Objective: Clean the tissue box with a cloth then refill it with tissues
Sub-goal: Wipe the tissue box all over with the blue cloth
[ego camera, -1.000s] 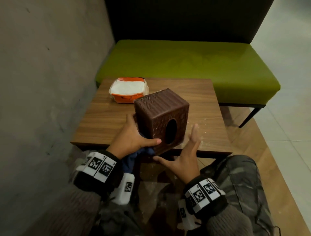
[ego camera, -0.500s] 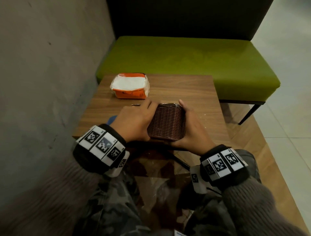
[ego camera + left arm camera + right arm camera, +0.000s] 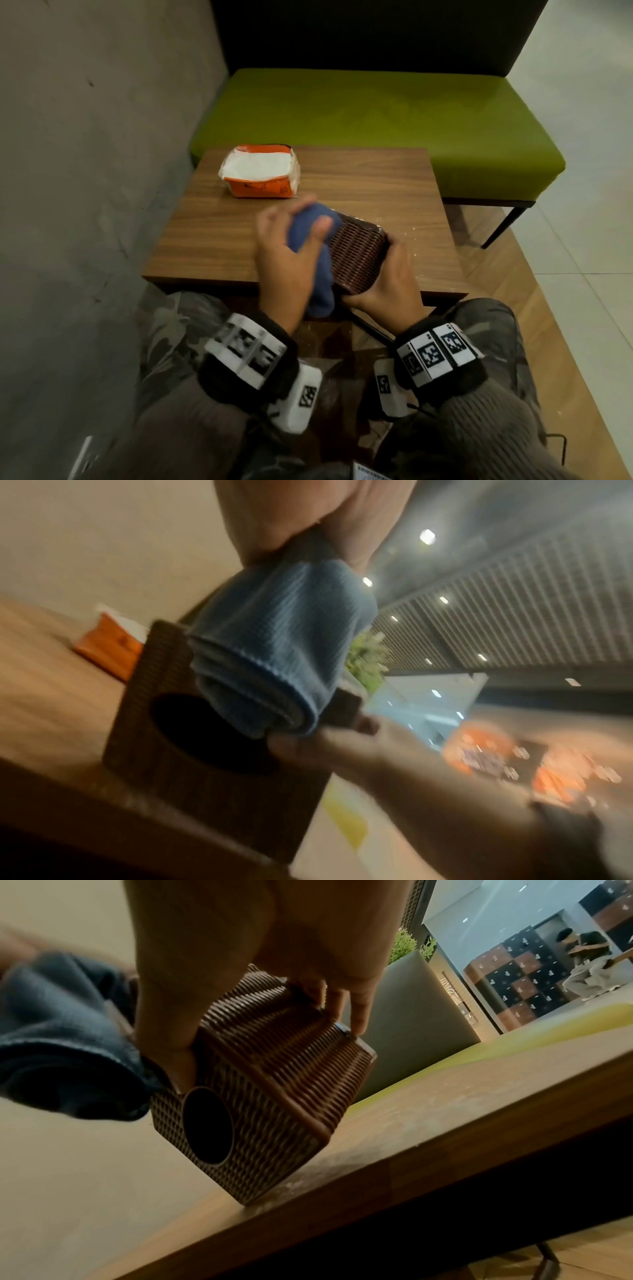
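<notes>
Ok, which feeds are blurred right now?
Head view: left hand and blue cloth smeared, table sharp. Left wrist view: soft throughout, tissue box fuzzy. Right wrist view: tissue box weave crisp, cloth blurred and dark.

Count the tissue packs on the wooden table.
1. The orange plastic pack of white tissues lies at the far left of the brown wooden table, beyond the brown woven tissue box. Another could hide behind the hands.
</notes>
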`<state>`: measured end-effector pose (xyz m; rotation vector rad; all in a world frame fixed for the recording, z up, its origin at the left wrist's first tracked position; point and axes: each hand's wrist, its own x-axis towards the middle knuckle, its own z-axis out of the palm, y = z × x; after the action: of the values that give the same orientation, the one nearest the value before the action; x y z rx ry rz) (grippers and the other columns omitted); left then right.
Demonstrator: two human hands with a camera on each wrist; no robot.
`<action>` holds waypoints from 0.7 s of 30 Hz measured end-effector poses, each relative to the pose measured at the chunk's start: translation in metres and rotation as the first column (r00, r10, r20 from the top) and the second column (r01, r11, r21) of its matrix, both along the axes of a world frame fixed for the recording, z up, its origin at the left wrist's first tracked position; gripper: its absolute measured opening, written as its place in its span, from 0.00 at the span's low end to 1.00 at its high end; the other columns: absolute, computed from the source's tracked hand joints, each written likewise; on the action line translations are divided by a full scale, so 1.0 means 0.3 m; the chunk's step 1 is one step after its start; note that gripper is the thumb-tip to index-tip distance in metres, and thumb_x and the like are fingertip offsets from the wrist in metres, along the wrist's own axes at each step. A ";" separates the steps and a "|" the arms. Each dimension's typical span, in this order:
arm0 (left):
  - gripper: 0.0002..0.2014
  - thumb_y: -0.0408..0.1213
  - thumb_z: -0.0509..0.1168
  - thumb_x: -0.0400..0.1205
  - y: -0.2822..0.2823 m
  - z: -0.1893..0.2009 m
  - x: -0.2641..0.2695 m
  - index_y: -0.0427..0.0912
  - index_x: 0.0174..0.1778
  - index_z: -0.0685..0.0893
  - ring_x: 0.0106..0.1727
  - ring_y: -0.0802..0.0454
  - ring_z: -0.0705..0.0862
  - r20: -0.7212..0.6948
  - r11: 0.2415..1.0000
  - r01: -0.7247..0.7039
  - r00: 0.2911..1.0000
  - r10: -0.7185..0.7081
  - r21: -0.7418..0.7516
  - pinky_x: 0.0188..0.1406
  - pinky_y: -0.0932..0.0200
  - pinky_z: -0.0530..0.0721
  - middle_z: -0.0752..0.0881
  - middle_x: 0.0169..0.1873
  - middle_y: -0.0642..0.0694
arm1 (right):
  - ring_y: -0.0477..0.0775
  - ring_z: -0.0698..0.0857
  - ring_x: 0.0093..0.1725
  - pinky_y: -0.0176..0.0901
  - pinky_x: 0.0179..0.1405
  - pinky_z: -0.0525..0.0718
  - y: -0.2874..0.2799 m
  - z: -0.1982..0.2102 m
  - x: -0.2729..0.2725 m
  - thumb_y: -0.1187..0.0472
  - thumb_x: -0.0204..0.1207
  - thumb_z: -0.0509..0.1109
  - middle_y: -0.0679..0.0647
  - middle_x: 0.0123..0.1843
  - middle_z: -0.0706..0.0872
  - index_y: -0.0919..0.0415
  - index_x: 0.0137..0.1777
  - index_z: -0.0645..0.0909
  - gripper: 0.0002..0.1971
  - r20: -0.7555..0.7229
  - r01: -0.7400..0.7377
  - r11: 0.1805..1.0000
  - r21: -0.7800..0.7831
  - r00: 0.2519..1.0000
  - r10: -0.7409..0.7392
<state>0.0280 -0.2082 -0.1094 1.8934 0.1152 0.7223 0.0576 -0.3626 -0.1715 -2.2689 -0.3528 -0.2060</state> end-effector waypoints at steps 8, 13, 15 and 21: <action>0.12 0.41 0.67 0.78 -0.041 -0.124 -0.034 0.39 0.54 0.86 0.61 0.52 0.78 -0.038 0.889 0.210 0.976 -0.214 0.408 0.65 0.62 0.75 0.79 0.57 0.41 | 0.50 0.72 0.63 0.41 0.64 0.70 0.008 -0.040 -0.042 0.51 0.51 0.85 0.59 0.66 0.74 0.66 0.75 0.61 0.54 0.107 -0.013 0.999 0.047 0.994 0.008; 0.08 0.35 0.72 0.76 0.001 -0.095 0.041 0.37 0.47 0.85 0.52 0.58 0.77 -0.047 0.978 -0.040 0.998 0.050 0.203 0.56 0.75 0.74 0.78 0.52 0.42 | 0.43 0.68 0.62 0.42 0.63 0.71 0.012 -0.049 -0.046 0.48 0.50 0.85 0.54 0.64 0.72 0.65 0.73 0.63 0.53 0.092 -0.006 0.999 0.047 0.996 0.001; 0.09 0.37 0.73 0.74 -0.047 -0.091 0.027 0.39 0.47 0.86 0.53 0.59 0.77 -0.061 0.964 0.061 0.997 -0.046 0.258 0.57 0.79 0.70 0.77 0.53 0.44 | 0.50 0.72 0.65 0.49 0.65 0.74 0.020 -0.059 -0.040 0.46 0.53 0.84 0.57 0.66 0.73 0.67 0.73 0.64 0.51 0.088 0.016 0.999 0.031 0.996 -0.019; 0.09 0.38 0.72 0.76 -0.080 -0.080 0.057 0.39 0.49 0.87 0.54 0.56 0.78 -0.061 0.937 0.149 0.989 -0.137 0.317 0.59 0.73 0.74 0.77 0.54 0.44 | 0.58 0.73 0.68 0.56 0.67 0.75 0.017 -0.059 -0.017 0.48 0.54 0.84 0.61 0.68 0.73 0.68 0.73 0.63 0.51 0.083 0.016 0.999 -0.027 0.996 -0.014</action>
<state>0.0451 -0.2323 -0.1334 2.2000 -0.1243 0.6337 0.0525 -0.3576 -0.1891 -2.2957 -0.3835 -0.3049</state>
